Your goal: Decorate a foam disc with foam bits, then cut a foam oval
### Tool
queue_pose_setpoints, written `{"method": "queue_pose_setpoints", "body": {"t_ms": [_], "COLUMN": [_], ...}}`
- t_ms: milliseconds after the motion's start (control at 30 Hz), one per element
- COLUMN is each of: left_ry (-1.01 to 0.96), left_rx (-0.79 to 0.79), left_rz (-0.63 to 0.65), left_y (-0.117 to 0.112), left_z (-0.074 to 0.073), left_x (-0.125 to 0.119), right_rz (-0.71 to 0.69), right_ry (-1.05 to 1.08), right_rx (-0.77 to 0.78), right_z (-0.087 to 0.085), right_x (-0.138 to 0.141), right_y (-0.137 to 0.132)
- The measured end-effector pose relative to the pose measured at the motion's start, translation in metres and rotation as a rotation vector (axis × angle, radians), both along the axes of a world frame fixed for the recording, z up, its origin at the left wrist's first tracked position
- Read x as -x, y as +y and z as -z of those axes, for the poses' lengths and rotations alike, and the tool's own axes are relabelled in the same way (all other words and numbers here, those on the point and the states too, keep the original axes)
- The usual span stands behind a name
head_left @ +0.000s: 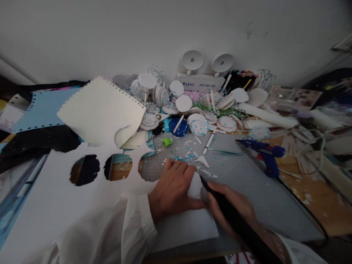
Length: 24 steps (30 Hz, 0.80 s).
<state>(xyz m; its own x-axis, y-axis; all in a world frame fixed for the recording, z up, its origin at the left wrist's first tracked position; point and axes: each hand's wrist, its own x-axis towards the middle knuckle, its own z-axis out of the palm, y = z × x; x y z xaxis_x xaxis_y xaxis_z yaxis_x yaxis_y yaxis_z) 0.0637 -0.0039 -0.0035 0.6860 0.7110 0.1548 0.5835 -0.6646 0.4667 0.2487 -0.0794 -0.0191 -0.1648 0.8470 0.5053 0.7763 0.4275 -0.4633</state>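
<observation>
My left hand [176, 187] presses down on a large white sheet [57, 205], its fingers bent and its thumb spread away from them. Between that thumb and forefinger shows a rounded white area [195, 187]; whether it is a separate disc is unclear. My right hand [233, 205] is closed around a long black tool [233, 216] shaped like a thick pen or knife. The tool's tip meets the right side of the rounded area, close to my left forefinger. Ragged round holes have been cut in the sheet further left.
A grey cutting mat [261, 205] with scraps lies beneath. A blue glue gun [266, 154] with a cord rests at right. Behind are stacked white discs [199, 124], a green sharpener-like piece [167, 142], a white pen [209, 143] and cream perforated paper [101, 110].
</observation>
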Motion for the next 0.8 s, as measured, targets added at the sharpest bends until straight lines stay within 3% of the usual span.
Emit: {"method": "queue_pose_setpoints", "body": {"t_ms": [200,800], "left_ry": [0.015,0.024], "left_rx": [-0.017,-0.034], "left_rz": [-0.004,-0.001], "left_y": [0.000,0.000], "left_z": [0.002,0.003], "left_x": [0.000,-0.001], "right_rz": [0.084,0.100], "right_ry": [-0.035,0.087], "right_rx": [-0.016,0.127], "right_z": [0.001,0.001], "right_x": [0.006,0.012], "right_y": [-0.008,-0.007]}}
